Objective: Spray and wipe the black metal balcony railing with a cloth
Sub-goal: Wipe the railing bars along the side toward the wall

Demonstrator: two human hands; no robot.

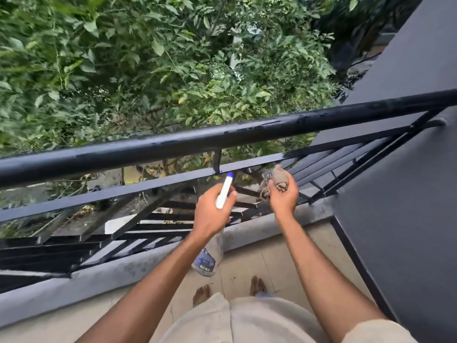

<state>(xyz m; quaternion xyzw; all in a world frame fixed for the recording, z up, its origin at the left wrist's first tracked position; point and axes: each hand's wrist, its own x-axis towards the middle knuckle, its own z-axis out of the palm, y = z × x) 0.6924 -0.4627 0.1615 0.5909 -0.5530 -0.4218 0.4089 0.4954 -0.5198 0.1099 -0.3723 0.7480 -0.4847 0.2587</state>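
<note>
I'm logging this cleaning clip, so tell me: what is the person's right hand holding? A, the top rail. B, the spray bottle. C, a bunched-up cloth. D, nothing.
C: the right hand grips a bunched cloth, while the left hand holds the spray bottle.

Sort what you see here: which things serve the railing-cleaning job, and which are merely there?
Job: black metal balcony railing; clear plastic spray bottle with white head, in the left hand; crumpled grey-brown cloth, in the right hand.
Merely there: green leafy trees; dark grey wall; beige floor tiles.
</note>
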